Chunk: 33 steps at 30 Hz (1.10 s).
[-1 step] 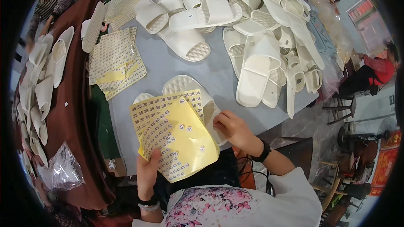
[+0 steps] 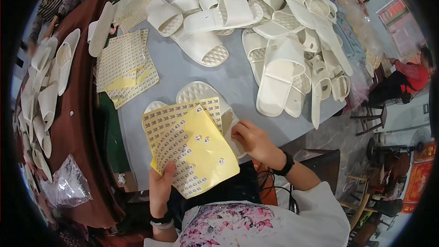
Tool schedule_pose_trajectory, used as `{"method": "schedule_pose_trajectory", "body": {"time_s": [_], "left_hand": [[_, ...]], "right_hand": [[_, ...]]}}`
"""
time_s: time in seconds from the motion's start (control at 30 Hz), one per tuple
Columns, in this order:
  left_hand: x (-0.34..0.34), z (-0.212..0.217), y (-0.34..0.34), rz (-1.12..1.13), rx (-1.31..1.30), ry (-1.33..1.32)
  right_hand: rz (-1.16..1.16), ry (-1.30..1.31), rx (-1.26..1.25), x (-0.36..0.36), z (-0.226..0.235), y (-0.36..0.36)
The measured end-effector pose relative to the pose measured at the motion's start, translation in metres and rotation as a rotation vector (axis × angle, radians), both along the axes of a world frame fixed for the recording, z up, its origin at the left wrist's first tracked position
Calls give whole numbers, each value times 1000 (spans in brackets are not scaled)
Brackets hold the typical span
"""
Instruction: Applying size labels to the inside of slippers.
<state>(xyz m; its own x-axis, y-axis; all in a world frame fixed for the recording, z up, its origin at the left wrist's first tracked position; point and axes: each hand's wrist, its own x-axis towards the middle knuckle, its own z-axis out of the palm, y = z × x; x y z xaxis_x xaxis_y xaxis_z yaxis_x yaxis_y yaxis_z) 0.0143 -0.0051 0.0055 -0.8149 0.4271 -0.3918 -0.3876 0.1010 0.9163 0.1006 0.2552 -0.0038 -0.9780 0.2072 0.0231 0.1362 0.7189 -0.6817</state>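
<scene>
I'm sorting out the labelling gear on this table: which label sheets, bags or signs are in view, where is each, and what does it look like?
Yellow sticker sheets: held fanned in the left hand, right hand at their edge; small round white stickers.
Spare sticker sheets: stacked flat on the grey table, left side; white and yellow.
Clear plastic bag: crumpled, lower left.
Red sign: far right, rectangular.

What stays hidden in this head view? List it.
- Right hand fingertips: too small to tell whether they pinch a sticker.
- Pair of slippers: mostly covered by the yellow sticker sheets held by the left hand.
- Slipper pile: cut off at the top edge.
</scene>
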Motion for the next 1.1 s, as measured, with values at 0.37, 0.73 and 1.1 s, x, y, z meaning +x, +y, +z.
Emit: {"method": "schedule_pose_trajectory", "body": {"time_s": [0.37, 0.73, 1.1], "left_hand": [[2, 8, 7, 21, 2, -45], [7, 8, 31, -123, -433, 782], [5, 0, 33, -152, -301, 422]], "right_hand": [[74, -102, -53, 3, -1, 7], [132, -52, -363, 26, 68, 15], [88, 97, 145, -6, -7, -20]]}}
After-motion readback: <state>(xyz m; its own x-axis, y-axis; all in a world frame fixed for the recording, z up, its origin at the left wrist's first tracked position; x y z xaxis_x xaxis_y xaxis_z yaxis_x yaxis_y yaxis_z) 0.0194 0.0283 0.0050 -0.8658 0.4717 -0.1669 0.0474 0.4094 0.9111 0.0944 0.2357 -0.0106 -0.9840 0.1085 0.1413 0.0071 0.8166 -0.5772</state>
